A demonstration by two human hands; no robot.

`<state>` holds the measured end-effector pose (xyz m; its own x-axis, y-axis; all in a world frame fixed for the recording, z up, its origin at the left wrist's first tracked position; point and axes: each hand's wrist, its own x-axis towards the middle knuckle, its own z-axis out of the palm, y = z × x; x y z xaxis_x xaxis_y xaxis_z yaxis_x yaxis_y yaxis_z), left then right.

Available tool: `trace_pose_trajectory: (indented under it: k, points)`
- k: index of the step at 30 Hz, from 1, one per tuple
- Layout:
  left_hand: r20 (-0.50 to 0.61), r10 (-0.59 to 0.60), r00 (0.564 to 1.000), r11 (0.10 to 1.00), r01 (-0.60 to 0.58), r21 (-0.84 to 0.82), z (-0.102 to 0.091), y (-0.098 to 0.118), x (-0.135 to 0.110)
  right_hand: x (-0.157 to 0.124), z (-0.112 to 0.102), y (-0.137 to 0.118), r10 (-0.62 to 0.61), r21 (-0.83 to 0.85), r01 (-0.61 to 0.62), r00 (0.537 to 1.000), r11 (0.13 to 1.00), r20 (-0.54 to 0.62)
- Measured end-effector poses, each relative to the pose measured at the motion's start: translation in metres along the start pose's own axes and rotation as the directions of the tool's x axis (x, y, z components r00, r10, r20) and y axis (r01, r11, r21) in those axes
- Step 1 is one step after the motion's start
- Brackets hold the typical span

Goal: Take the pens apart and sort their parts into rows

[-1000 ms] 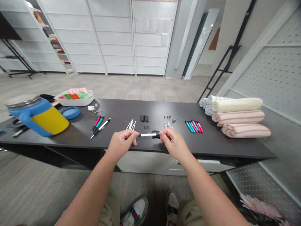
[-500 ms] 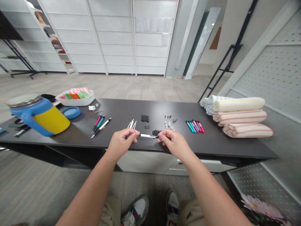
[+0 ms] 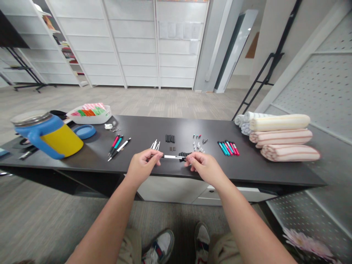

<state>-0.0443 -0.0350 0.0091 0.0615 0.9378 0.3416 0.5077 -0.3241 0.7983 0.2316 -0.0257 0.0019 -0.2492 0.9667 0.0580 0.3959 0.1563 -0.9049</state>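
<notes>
Left hand (image 3: 143, 169) pinching a white pen (image 3: 173, 157) between thumb and fingertips, pen reaching out at three o'clock. Right hand (image 3: 205, 169) curled, fingertips just beside the pen's far end; contact impossible to tell. Risk: a slack pinch or sideways knock, dropping the pen onto the small black parts (image 3: 183, 154) at eleven o'clock from the right hand, scattering them.

Nothing readable, pen (image 3: 175, 157) print too small
</notes>
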Motion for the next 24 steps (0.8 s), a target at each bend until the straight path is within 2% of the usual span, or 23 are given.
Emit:
trace_pose_trajectory:
  k: [7,13,24]
  points:
    - [0.000,-0.021,1.000,1.000,0.021,-0.017,0.0004,0.0000,0.0001,0.0014,0.0026,0.0038,-0.001,0.204,0.000,1.000,0.979,0.009]
    - [0.010,-0.041,0.999,0.999,0.041,-0.024,0.0004,0.0023,0.0006,0.0010,0.0014,0.0019,0.023,0.147,-0.024,1.000,0.989,0.007]
    - [-0.011,-0.079,0.997,0.995,0.078,-0.064,0.0040,-0.0066,-0.0006,0.0017,0.0055,0.0075,0.008,0.266,0.012,0.997,0.964,-0.074]
